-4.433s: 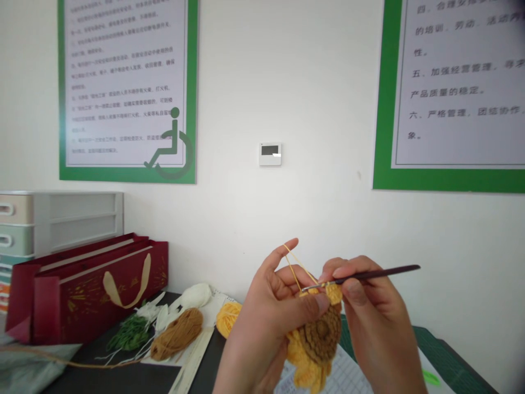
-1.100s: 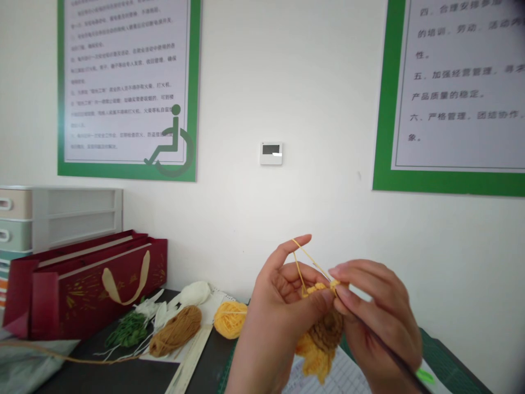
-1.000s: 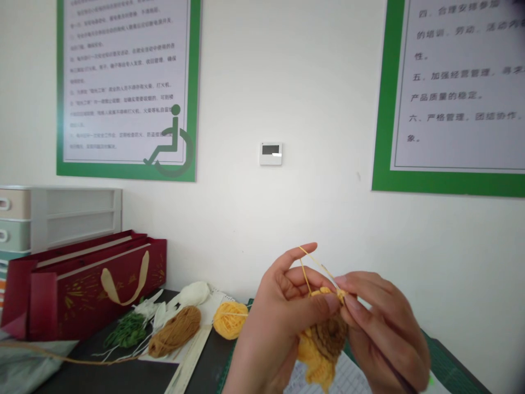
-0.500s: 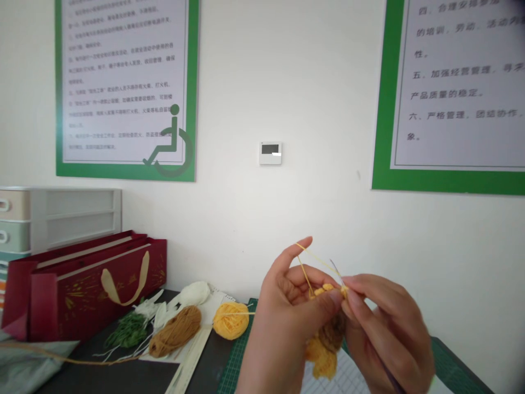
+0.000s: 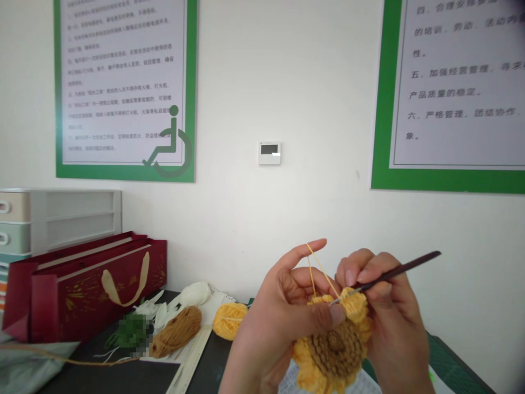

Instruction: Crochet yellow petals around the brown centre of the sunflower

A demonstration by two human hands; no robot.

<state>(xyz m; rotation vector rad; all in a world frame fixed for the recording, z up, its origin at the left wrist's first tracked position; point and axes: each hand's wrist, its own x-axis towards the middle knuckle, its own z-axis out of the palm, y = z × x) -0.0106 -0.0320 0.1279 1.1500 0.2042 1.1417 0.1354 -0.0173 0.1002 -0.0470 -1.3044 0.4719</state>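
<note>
My left hand (image 5: pixel 283 317) pinches a crocheted sunflower (image 5: pixel 337 347) between thumb and fingers, its brown centre facing me and yellow petals around it. Yellow yarn loops over my raised left index finger and runs down to the petals at the top. My right hand (image 5: pixel 389 312) is closed on a crochet hook (image 5: pixel 404 268) with a dark handle. The hook's metal tip lies at the upper petals, close to my left thumb. A yellow yarn ball (image 5: pixel 229 320) sits on the table behind my left wrist.
A brown yarn skein (image 5: pixel 177 330), green yarn (image 5: pixel 129 330) and white yarn (image 5: pixel 195 294) lie left on the dark table. A red gift bag (image 5: pixel 94 284) stands beside drawers (image 5: pixel 77 210). A green cutting mat (image 5: pixel 455 364) shows at right, beneath papers.
The crochet hook has swung from pointing upward to nearly level, its handle now up to the right. The sunflower has turned to show its brown face. My right hand has rotated.
</note>
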